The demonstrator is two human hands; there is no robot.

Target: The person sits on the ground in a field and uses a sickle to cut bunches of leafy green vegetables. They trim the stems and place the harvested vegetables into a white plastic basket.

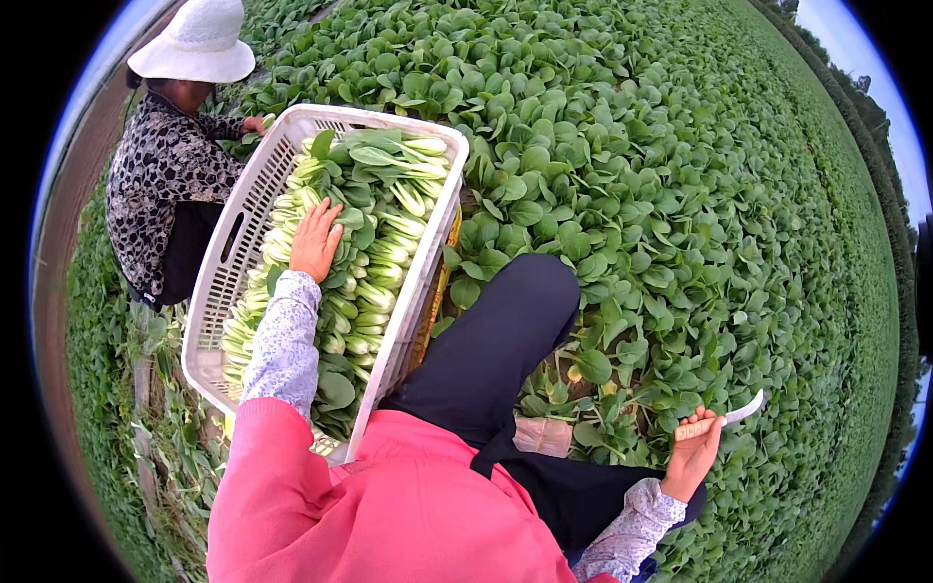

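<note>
My left hand lies flat, fingers stretched out, on top of the bok choy packed in a white plastic crate. Pale stems and dark green leaves fill the crate in rows. On the right, over the growing plants, my right hand is closed around the light wooden handle of a knife. Its short curved blade points away to the right.
Rows of leafy green plants spread ahead and to the right. A person in a white hat crouches left of the crate, one hand near its far corner. Something yellow shows beneath the crate. A brownish block lies between my legs.
</note>
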